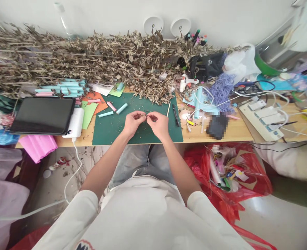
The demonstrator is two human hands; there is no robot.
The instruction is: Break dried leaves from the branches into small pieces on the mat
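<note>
Over the green cutting mat (108, 133), my left hand (134, 123) and my right hand (158, 124) meet with fingertips pinched together. Between them is something small and brownish, mostly hidden by the fingers; I cannot make out what it is. Crumbs of dry leaf are scattered on the mat. Left of my hands lie two light-blue paper rolls, one (121, 108) nearer than the other (105, 114), and a pink roll (111, 106). A thin wooden stick (168, 109) and a black pen (175, 115) lie to the right. Dried leafy stems (153, 86) spread over the mat's far edge.
At left are a black tablet (42, 116), a white power bank (76, 123) and stacked blue rolls (71, 88). On the right lie a glue gun (187, 82), purple yarn (222, 88) and a power strip (260, 118) with cables. A red bag (257, 173) stands below.
</note>
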